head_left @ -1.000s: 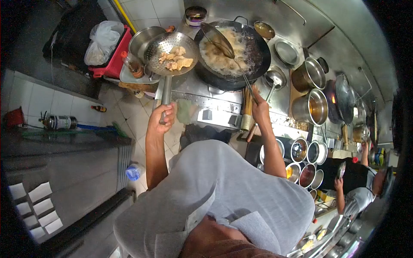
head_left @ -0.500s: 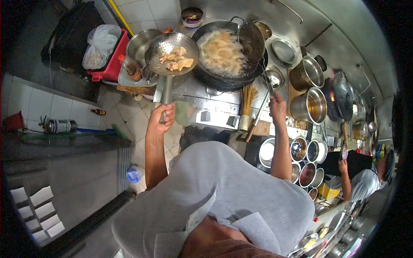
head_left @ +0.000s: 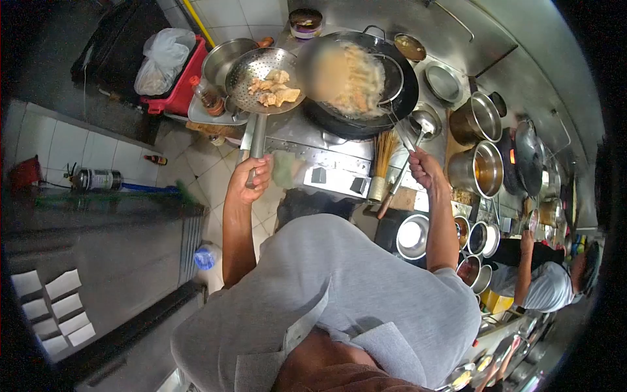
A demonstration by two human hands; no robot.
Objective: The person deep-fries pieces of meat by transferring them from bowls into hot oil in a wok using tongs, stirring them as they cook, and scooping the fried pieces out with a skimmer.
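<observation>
My left hand (head_left: 251, 179) is closed round the handle of a perforated ladle (head_left: 240, 83), which holds several pale-brown fried pieces (head_left: 275, 89). The ladle is level, left of a black wok (head_left: 403, 98) of bubbling oil. In my right hand (head_left: 426, 167) is the long handle of a wire strainer (head_left: 394, 80), whose round rim lies in the right half of the wok. Foaming golden food (head_left: 358, 81) is at the strainer's left. A blurred patch covers the wok's left part.
A bamboo brush (head_left: 380, 170) stands on the stove's front edge. Steel pots (head_left: 475, 168) and round containers (head_left: 413, 236) are at the right. A red crate (head_left: 186, 85) and sauce bottle (head_left: 208, 98) are at the left. A co-worker (head_left: 545, 284) stands far right.
The strainer moved from the wok's middle to its right edge, then down into the right half of the oil. My right hand shifted right. My left hand stays nearly still with the ladle.
</observation>
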